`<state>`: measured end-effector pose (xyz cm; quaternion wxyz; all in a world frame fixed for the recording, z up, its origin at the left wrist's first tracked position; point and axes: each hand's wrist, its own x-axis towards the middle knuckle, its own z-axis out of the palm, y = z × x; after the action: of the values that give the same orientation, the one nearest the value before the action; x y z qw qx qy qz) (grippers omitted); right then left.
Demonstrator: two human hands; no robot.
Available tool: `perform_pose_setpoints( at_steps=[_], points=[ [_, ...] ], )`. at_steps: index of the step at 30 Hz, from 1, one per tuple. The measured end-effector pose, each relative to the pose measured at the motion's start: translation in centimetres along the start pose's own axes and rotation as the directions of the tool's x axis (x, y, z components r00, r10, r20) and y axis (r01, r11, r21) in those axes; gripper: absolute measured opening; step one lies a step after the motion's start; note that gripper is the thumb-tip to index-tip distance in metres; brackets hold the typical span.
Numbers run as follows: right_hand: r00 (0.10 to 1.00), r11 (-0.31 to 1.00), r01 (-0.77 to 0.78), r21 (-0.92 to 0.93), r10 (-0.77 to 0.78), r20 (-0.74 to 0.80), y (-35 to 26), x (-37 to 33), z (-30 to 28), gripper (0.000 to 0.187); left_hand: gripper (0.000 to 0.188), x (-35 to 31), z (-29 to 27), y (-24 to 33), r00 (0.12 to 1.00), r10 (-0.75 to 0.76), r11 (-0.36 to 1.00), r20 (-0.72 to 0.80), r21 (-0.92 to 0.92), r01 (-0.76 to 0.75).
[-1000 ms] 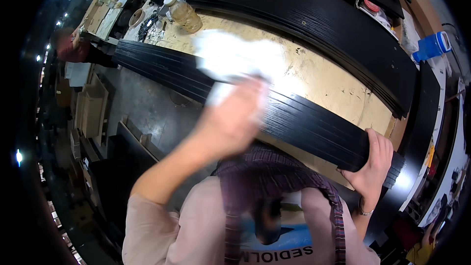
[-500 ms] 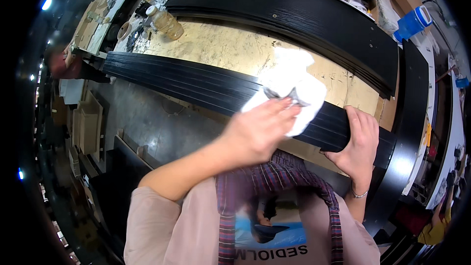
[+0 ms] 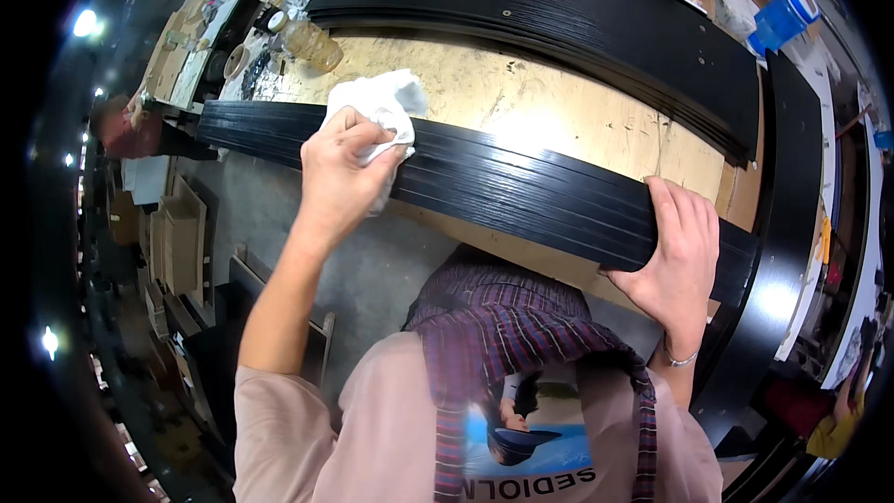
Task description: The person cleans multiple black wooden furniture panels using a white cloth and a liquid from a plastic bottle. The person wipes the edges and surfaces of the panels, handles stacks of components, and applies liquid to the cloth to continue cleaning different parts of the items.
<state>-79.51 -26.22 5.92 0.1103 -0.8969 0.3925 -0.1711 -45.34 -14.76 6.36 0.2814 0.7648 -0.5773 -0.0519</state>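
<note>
A bundle of long black boards (image 3: pixel 521 191), lying side by side or stacked, runs across the near edge of the workbench (image 3: pixel 466 112). Toward its left part, my left hand (image 3: pixel 345 172) is closed around a crumpled white cloth (image 3: pixel 377 98) and presses it on the black surface. My right hand (image 3: pixel 680 247) grips across the boards near their right end, fingers over the far edge and thumb at the near edge. The underside of the cloth is hidden by my hand.
Behind lies a stack of wide black panels (image 3: pixel 559 19). A bottle of yellowish liquid (image 3: pixel 312 45) stands at the back left, a blue jug (image 3: pixel 782 19) at the back right. A long black panel (image 3: pixel 787 177) borders the right. Another person (image 3: pixel 130 130) is at far left.
My left hand has slid the white cloth leftward along the black boards, from near their middle toward the left part. My right hand stays in the same place.
</note>
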Motion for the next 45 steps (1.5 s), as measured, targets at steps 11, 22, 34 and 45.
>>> perform_pose_setpoints(
  at_steps=[11,22,34,45],
  points=[
    [1.000,1.000,-0.006,0.018,0.006,-0.014,0.0,-0.1,0.1,0.086,0.015,0.9,0.6,2.3,0.997,0.078,0.983,-0.001,0.167,-0.076],
    [1.000,0.999,-0.015,0.051,0.016,-0.003,1.0,-0.3,-0.3,0.081,0.013,2.5,5.4,8.5,0.906,0.366,0.918,0.211,-0.244,-0.313],
    [0.999,0.999,-0.027,0.036,0.028,-0.021,0.2,-0.1,-0.3,0.083,0.016,0.0,5.8,8.3,0.932,0.360,0.915,0.049,-0.215,-0.342],
    [1.000,0.999,0.017,-0.027,-0.017,0.018,-0.6,0.2,0.2,0.087,0.023,-1.5,1.3,-3.7,0.885,-0.162,0.977,-0.437,0.055,0.206]
  ],
)
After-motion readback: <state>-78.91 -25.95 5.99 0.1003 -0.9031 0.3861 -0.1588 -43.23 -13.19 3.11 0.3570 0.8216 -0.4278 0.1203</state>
